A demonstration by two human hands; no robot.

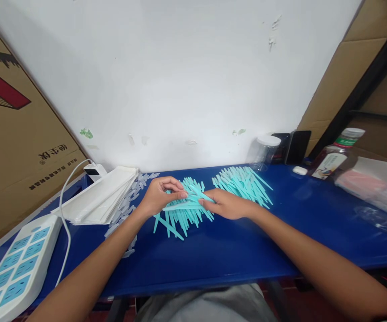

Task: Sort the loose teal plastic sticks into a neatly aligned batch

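Several thin, tapered turquoise plastic sticks (198,195) are gripped in my right hand (227,203), its thumb pressed over them. My left hand (161,194) meets them from the other side, thumb and fingertips pinched close to the stick ends. What lies between those fingertips is too small to make out. Below both hands, a loose pile of the same sticks (183,219) spreads over the blue table (213,259). To the right of my right hand is a second pile of turquoise sticks (243,183). Small translucent plastic pieces (124,208) lie scattered to the left.
White flat sleeves (99,197) are stacked at left, near a power strip (19,264) with a white cable (68,223). A clear jar (263,152), dark phone-like objects (297,147), a bottle (334,154) and a plastic-wrapped pack (374,183) stand at right. A white wall (187,89) closes the back.
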